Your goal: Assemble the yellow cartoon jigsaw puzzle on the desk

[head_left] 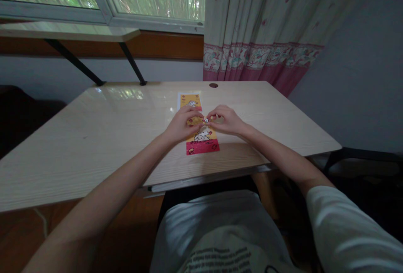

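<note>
Fingertips of both hands meet over the middle of the printed strip [202,141], which lies lengthwise on the desk [94,139], running from near the front edge toward the back edge. My left hand [181,125] curls over the strip's left side and my right hand [228,121] comes in from its right side. The thumbs and forefingers of both are drawn together, clamped on a small piece [206,119] just above the strip's surface. Whether that piece is part of the strip or loose, I cannot tell.

I judge the step in hand to be fine picking or peeling at that one spot, about midway along the strip. A next move there calls for a light, steady pinch and for the strip to stay flat, since only my own hands hold it down.

Room for moving is generous. Wide desktop stretches away on my left toward the left edge and on my right toward the right corner. The cable hole [213,85] by the back edge is well apart from the strip's far end. The strip's red end lies near the front edge, so there is little margin toward me.
</note>
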Demonstrator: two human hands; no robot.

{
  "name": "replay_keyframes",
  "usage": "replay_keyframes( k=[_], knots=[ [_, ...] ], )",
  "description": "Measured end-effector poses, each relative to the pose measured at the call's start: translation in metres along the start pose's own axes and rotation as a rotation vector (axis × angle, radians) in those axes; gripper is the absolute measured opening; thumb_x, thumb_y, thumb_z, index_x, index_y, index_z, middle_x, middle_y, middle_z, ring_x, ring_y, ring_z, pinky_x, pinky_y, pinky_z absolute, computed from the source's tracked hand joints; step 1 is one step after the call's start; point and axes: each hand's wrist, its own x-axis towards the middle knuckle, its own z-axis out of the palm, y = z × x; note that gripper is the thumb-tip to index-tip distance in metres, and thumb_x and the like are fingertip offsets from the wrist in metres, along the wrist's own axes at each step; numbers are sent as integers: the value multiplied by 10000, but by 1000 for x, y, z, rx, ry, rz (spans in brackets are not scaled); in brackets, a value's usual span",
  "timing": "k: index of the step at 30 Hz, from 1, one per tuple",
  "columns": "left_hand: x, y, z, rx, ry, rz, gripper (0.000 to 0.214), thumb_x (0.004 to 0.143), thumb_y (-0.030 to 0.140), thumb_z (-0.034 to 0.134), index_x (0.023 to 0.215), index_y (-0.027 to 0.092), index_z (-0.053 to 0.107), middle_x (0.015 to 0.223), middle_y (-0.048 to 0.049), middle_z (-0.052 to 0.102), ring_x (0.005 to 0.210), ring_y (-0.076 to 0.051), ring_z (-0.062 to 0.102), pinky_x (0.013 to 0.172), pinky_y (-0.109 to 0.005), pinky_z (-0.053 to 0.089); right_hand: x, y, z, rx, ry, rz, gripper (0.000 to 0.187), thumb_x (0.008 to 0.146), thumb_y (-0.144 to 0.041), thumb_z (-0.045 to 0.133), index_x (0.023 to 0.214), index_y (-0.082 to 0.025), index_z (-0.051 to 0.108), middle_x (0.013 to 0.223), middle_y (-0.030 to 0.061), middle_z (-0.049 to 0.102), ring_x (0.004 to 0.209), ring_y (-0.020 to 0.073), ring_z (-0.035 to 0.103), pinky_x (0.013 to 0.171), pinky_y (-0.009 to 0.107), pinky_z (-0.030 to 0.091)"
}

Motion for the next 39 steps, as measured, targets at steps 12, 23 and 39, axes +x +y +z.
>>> replay_keyframes(
  k=[12, 23, 39],
  knots=[
    [-5, -16, -6, 52, -317, 43, 331, 722, 90, 491, 918, 257, 699, 933, -50, 562, 895, -192, 509, 838, -377, 402, -6, 15, 10, 50, -306, 154, 209, 699, -329, 656, 792, -142, 663, 690, 3, 578, 638, 105, 510, 602, 208, 344],
    [-4, -18, -1, 148, -416, 99, 382, 719, 86, 485, 950, 303, 698, 970, -52, 562, 906, -207, 498, 851, -405, 376, -4, 15, 9, 63, -323, 137, 235, 714, -339, 652, 829, -135, 659, 717, 14, 573, 658, 112, 513, 611, 210, 347],
    [-4, -21, -17, 323, -416, -43, 332, 782, 380, 528, 1010, 174, 655, 962, -91, 571, 936, -236, 493, 829, -365, 379, 1, 14, 15, 181, -410, 293, 222, 696, -238, 607, 865, -104, 655, 724, 11, 566, 619, 87, 478, 572, 192, 340]
  ],
)
